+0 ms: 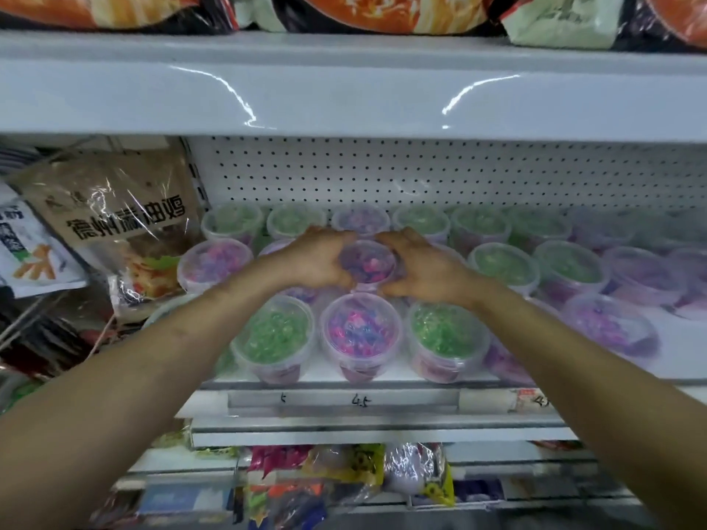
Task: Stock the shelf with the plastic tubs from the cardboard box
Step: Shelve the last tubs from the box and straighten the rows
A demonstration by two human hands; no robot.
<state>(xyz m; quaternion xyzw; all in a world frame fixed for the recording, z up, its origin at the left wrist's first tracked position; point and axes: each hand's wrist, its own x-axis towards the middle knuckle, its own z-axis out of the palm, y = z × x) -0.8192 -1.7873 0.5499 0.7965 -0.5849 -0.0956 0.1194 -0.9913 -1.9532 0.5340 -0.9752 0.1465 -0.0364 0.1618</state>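
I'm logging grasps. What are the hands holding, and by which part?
One pink-and-purple tub, held by its sides near the rim: left hand on its left side, right hand on its right.

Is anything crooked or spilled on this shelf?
Only the brown food bag on the left looks odd: it leans tilted beside the tubs instead of standing straight. The tubs sit upright with lids on, and nothing is spilled. The left hand and right hand hold a pink-and-blue tub.

4.5 on price strip [344,404], 德州 on bag [114,208]
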